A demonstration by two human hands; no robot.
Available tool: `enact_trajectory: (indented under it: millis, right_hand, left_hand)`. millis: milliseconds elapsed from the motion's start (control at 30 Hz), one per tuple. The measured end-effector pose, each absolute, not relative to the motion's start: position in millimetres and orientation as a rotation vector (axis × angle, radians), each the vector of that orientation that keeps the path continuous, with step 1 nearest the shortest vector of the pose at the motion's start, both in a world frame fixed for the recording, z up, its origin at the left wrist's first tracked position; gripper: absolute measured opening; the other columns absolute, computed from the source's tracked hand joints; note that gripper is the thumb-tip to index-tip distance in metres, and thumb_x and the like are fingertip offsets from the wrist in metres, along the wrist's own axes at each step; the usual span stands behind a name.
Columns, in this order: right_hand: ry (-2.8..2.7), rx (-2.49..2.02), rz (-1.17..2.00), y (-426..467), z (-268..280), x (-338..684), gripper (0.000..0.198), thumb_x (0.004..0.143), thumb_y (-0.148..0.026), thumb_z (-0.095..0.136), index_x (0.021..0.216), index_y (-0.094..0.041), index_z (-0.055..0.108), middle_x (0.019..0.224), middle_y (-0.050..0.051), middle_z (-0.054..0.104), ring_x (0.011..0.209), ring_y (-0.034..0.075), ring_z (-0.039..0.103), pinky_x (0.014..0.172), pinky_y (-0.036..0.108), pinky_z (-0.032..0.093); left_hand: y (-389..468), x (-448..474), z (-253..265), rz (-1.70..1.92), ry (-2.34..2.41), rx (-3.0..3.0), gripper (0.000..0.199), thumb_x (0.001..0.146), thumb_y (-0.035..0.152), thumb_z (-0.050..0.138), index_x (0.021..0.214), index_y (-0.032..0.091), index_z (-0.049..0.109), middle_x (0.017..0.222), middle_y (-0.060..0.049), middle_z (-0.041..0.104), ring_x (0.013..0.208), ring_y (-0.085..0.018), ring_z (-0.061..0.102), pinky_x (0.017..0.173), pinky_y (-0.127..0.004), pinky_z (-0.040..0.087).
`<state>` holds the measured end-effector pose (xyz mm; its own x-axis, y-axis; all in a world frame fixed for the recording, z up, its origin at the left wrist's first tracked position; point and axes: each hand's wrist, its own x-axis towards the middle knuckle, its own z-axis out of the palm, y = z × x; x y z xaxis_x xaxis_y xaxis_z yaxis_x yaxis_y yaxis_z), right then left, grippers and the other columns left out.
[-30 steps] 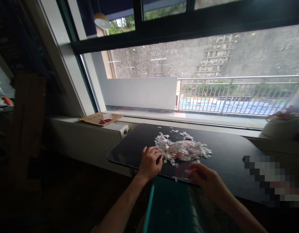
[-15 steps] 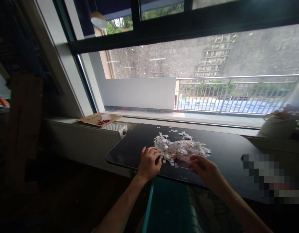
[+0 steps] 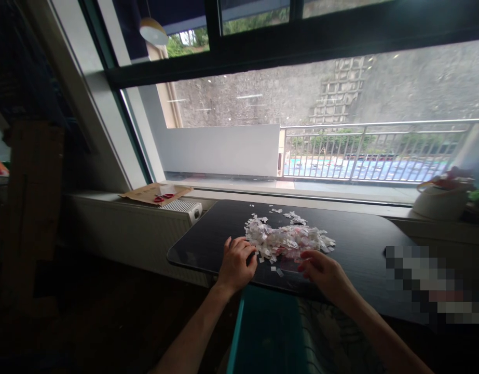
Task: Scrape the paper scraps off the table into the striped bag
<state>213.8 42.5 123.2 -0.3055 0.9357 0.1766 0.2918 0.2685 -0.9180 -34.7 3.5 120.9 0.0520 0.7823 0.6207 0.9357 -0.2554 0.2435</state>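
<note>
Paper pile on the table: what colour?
The paper pile is mostly white with some pinkish patches; best seen in the head view.

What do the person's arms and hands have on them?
Nothing that I can see! The left hand and right hand wear no gloves, and no watch shows. The left forearm and right forearm are bare, with no sleeves in view.
</note>
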Motion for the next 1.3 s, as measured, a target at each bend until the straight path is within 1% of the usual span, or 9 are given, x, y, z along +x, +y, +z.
enact_trajectory:
  millis: [200, 300, 467, 667, 800, 900, 1000, 1200, 1300]
  right_hand:
    - [-1.627, -1.101, 1.193, 37, 123, 206, 0.032, 0.071, -0.044, 0.062, 0.09, -0.018, 0.065, 0.066, 0.002, 0.071, 0.058, 0.018, 0.066, 0.054, 0.029, 0.053]
    - [-1.637, -1.1, 1.145, 41, 125, 207, 0.035, 0.07, -0.045, 0.064, 0.091, -0.017, 0.065, 0.068, 0.003, 0.072, 0.056, 0.018, 0.066, 0.055, 0.03, 0.053]
    - [-1.722, -1.119, 1.2, 41, 124, 209, 0.032, 0.071, -0.043, 0.063, 0.092, -0.018, 0.065, 0.069, 0.003, 0.072, 0.063, 0.02, 0.068, 0.057, 0.031, 0.055]
    - [-1.728, -1.098, 1.119, 44, 124, 209, 0.032, 0.073, -0.041, 0.06, 0.094, -0.018, 0.064, 0.071, 0.003, 0.072, 0.062, 0.019, 0.068, 0.058, 0.031, 0.055]
    - [-1.736, -1.122, 1.195, 40, 125, 209, 0.03, 0.072, -0.042, 0.061, 0.092, -0.019, 0.065, 0.069, 0.002, 0.073, 0.064, 0.02, 0.069, 0.06, 0.032, 0.056]
    - [-1.714, -1.122, 1.281, 37, 126, 210, 0.033, 0.071, -0.043, 0.063, 0.093, -0.019, 0.064, 0.07, 0.002, 0.073, 0.064, 0.02, 0.069, 0.059, 0.031, 0.056]
    - [-1.703, -1.122, 1.271, 37, 125, 211, 0.034, 0.07, -0.042, 0.065, 0.094, -0.018, 0.064, 0.072, 0.003, 0.073, 0.067, 0.02, 0.069, 0.061, 0.032, 0.056]
    - [-1.726, -1.08, 1.357, 30, 127, 206, 0.026, 0.072, -0.039, 0.064, 0.091, -0.02, 0.064, 0.071, 0.002, 0.074, 0.061, 0.019, 0.068, 0.058, 0.03, 0.055]
    - [-1.686, -1.091, 1.307, 30, 130, 204, 0.028, 0.07, -0.039, 0.066, 0.09, -0.02, 0.065, 0.069, 0.001, 0.073, 0.062, 0.019, 0.068, 0.058, 0.03, 0.056]
  left_hand:
    - [3, -34, 121, -0.99, -1.758, -2.103, 0.014, 0.081, 0.017, 0.056, 0.09, 0.022, 0.065, 0.095, -0.004, 0.067, 0.113, -0.024, 0.052, 0.109, -0.051, 0.021]
    - [3, -34, 121, -0.991, -1.762, -2.101, 0.014, 0.081, 0.016, 0.056, 0.09, 0.021, 0.065, 0.094, -0.004, 0.066, 0.113, -0.024, 0.052, 0.109, -0.052, 0.021]
    - [2, -34, 122, -0.985, -1.758, -2.103, 0.013, 0.081, 0.017, 0.056, 0.089, 0.022, 0.065, 0.094, -0.004, 0.067, 0.113, -0.024, 0.052, 0.109, -0.051, 0.021]
    - [4, -34, 121, -0.982, -1.759, -2.101, 0.014, 0.081, 0.017, 0.056, 0.09, 0.022, 0.065, 0.095, -0.004, 0.067, 0.113, -0.025, 0.052, 0.109, -0.052, 0.021]
    - [3, -34, 121, -0.98, -1.759, -2.104, 0.013, 0.08, 0.017, 0.056, 0.089, 0.022, 0.065, 0.094, -0.004, 0.067, 0.113, -0.025, 0.053, 0.109, -0.052, 0.022]
    - [3, -35, 121, -0.982, -1.757, -2.104, 0.013, 0.081, 0.017, 0.056, 0.089, 0.022, 0.065, 0.094, -0.004, 0.067, 0.113, -0.025, 0.052, 0.109, -0.052, 0.021]
    - [3, -34, 121, -0.984, -1.759, -2.1, 0.013, 0.081, 0.017, 0.056, 0.089, 0.022, 0.065, 0.094, -0.004, 0.067, 0.113, -0.025, 0.052, 0.109, -0.052, 0.021]
    - [3, -33, 121, -0.986, -1.755, -2.103, 0.013, 0.08, 0.017, 0.056, 0.089, 0.023, 0.064, 0.094, -0.004, 0.067, 0.112, -0.025, 0.053, 0.109, -0.052, 0.022]
    - [3, -33, 121, -0.993, -1.756, -2.1, 0.013, 0.081, 0.018, 0.055, 0.089, 0.023, 0.064, 0.094, -0.004, 0.067, 0.113, -0.025, 0.053, 0.109, -0.052, 0.022]
